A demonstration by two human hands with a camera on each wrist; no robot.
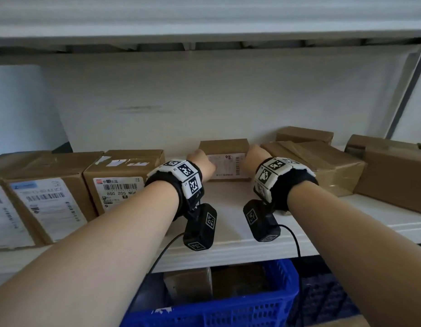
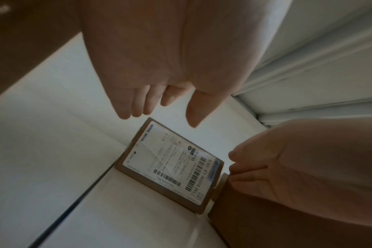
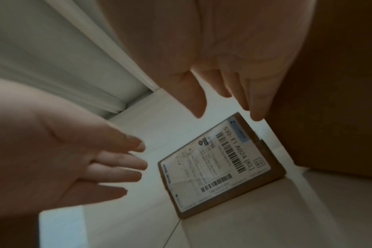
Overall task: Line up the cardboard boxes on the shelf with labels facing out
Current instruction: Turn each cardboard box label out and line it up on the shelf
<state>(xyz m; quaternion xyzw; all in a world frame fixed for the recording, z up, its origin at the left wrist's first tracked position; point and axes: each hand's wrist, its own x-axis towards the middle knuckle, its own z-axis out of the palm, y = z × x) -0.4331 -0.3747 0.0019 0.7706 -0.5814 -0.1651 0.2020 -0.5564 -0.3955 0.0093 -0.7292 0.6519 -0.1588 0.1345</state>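
Note:
A small cardboard box (image 1: 224, 145) stands toward the back of the white shelf (image 1: 230, 223), its white barcode label (image 1: 228, 167) facing out. My left hand (image 1: 201, 161) reaches toward its left side and my right hand (image 1: 255, 156) toward its right side. In the left wrist view the left hand (image 2: 166, 102) has straight fingers that stop short of the box (image 2: 170, 164). The right wrist view shows the right hand (image 3: 227, 94) just as spread, a little short of the box (image 3: 217, 164). Neither hand holds anything.
Three labelled boxes (image 1: 124, 178) stand in a row at the left front. Plain brown boxes (image 1: 322, 166) lie askew on the right, one close to my right hand. An upper shelf (image 1: 204, 31) hangs overhead. A blue crate (image 1: 228, 308) sits below.

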